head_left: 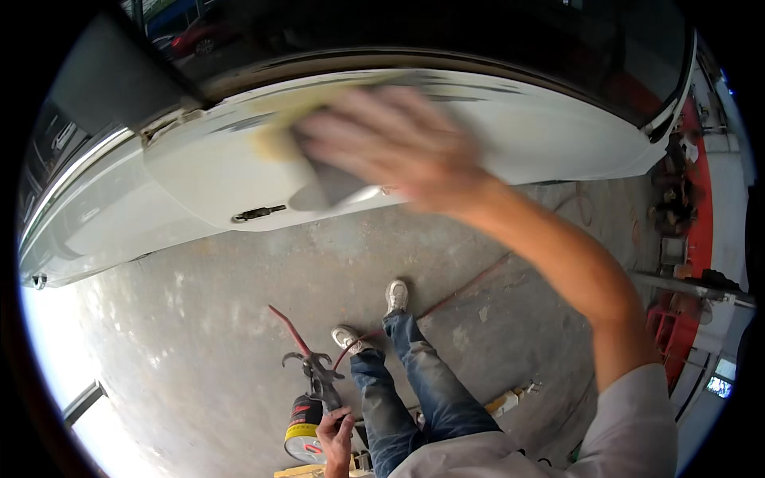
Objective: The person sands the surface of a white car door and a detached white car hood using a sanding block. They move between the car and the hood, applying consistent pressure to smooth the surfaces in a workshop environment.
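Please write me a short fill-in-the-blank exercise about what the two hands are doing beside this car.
1. The right hand presses a yellowish pad against the white car ____.
2. The left hand holds a ____ gun with a can fixed beneath it.
3. A red ____ runs from the gun across the concrete floor.
4. The person wears blue jeans and white ____.

Missing words: door; spray; hose; shoes
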`<state>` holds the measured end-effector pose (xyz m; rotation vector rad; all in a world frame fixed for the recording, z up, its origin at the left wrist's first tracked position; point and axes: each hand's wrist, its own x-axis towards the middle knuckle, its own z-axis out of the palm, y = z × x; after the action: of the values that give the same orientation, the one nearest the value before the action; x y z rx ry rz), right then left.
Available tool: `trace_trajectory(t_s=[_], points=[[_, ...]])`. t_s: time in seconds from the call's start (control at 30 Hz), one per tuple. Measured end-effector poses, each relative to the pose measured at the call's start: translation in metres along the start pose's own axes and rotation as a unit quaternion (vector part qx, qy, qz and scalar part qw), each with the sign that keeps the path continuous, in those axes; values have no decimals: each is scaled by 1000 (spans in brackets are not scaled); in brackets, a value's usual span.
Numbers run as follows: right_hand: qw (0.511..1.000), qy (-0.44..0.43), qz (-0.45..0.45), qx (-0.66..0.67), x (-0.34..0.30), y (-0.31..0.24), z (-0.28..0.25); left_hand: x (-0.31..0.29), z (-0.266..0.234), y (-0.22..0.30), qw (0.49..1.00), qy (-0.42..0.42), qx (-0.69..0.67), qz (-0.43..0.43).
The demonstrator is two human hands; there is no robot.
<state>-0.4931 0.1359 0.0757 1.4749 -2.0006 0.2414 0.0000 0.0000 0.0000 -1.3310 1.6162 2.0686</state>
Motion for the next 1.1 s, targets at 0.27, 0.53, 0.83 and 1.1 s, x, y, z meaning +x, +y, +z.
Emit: trace_trajectory(t_s=[0.27,0.53,0.83,1.1], points=[[998,-47,48,0,24,-62,35,6,-22,-4,1000,9,16,-8],[985,-142,-13,-100,-94,10,-17,-8,-33,-20,999,26,20,-26],[998,-58,-20,-33,69,-46,20,2,-33,0,998,14,59,22],[992,-100,5,-76,-5,4,-22,-13,-49,-21,999,10,37,19]])
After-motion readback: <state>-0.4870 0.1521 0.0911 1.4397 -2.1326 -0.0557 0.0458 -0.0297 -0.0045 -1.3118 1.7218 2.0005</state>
